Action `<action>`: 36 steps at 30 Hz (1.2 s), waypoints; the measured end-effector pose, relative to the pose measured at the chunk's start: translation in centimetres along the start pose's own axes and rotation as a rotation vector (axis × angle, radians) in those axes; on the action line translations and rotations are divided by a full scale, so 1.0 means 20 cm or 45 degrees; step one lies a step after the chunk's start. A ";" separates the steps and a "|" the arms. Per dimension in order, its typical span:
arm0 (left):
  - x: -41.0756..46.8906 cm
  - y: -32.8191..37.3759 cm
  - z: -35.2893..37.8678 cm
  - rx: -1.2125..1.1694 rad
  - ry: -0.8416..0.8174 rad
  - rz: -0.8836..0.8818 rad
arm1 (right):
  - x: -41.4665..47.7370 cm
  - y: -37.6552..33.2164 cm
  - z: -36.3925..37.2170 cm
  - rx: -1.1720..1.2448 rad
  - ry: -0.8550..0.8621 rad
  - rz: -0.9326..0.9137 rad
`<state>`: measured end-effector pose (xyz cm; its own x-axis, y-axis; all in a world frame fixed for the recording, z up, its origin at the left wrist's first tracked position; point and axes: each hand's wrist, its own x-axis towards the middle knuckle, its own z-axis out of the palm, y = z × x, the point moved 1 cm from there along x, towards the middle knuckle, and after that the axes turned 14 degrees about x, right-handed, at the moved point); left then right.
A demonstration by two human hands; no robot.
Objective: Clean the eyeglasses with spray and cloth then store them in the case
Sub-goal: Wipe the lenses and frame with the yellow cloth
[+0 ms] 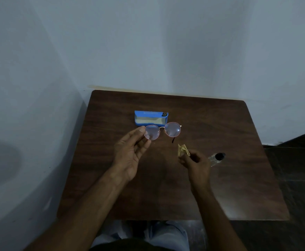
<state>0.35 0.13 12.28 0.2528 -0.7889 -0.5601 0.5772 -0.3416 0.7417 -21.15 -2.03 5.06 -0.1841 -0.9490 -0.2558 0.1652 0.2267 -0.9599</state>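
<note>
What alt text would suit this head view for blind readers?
A person's left hand holds eyeglasses above a wooden table while the right hand pinches a yellow cloth. An open blue case and a spray bottle sit nearby.

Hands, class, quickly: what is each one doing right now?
Left hand: pinches the eyeglasses by one lens rim.
Right hand: pinches the yellow cloth.

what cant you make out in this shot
Head view only:
- Spray bottle: dim and blurred, clear body barely visible; liquid level unreadable.
- Case: label at its right end too small to read.
- Eyeglasses: one temple hidden by the left hand's grip; glare hides whether the lenses are clean.
- Cloth: mostly bunched inside the right hand.
</note>
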 end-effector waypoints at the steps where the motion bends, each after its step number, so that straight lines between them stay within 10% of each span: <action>1: 0.00 0.00 0.01 -0.002 0.012 0.004 | -0.07 -0.06 0.01 0.065 -0.012 -0.044; 12: -0.17 -0.09 0.18 0.075 0.067 0.227 | -0.28 -0.60 0.30 -0.526 -0.283 -0.851; 18: -0.23 -0.10 0.17 0.019 0.015 0.181 | -0.30 -0.56 0.36 -0.975 -0.322 -0.985; 36: -0.26 -0.08 0.19 -0.001 -0.043 0.239 | -0.39 -0.63 0.26 -0.994 -0.350 -1.044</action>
<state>-4.77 2.86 15.50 0.3300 -0.8555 -0.3991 0.5227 -0.1865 0.8319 -16.85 1.38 19.77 0.2731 -0.8674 0.4160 -0.5652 -0.4946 -0.6602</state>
